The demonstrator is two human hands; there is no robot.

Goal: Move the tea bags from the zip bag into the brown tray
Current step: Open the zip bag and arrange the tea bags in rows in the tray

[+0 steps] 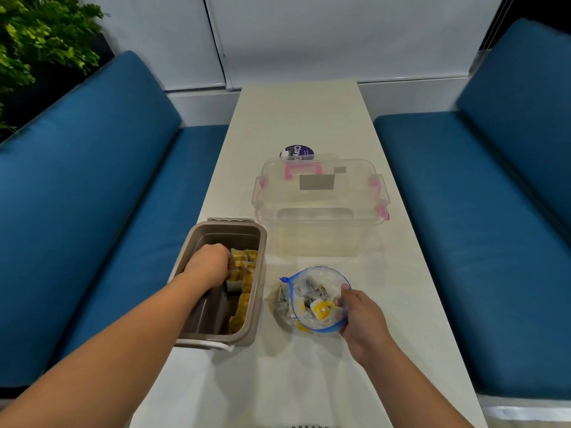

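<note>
Several tea bags (245, 274), left hand (210, 268) fingers (229, 263) curled round

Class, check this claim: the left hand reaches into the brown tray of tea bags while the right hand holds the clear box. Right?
Not quite. In the head view the right hand holds the zip bag, not the clear box. The left hand does reach into the brown tray of tea bags.

Left hand (209, 266) in brown tray (263, 242); right hand (362, 319) holds zip bag (318, 281).
</note>
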